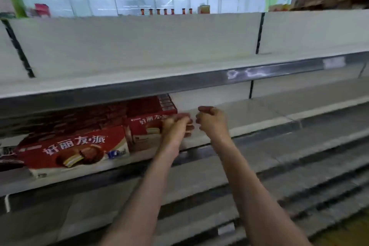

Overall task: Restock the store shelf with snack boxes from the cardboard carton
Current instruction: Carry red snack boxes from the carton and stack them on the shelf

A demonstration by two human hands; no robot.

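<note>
On the middle tier of a grey store shelf (259, 124), red snack boxes (75, 146) stand in rows at left, the left hand (175, 128) touching the rightmost box (147, 126), grip unclear, while the right hand (211, 122) hovers curled, holding nothing.

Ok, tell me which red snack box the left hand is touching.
The right-hand box, at the end of the row beside bare shelf. The left hand rests on its right end; the big box further left goes untouched.
</note>
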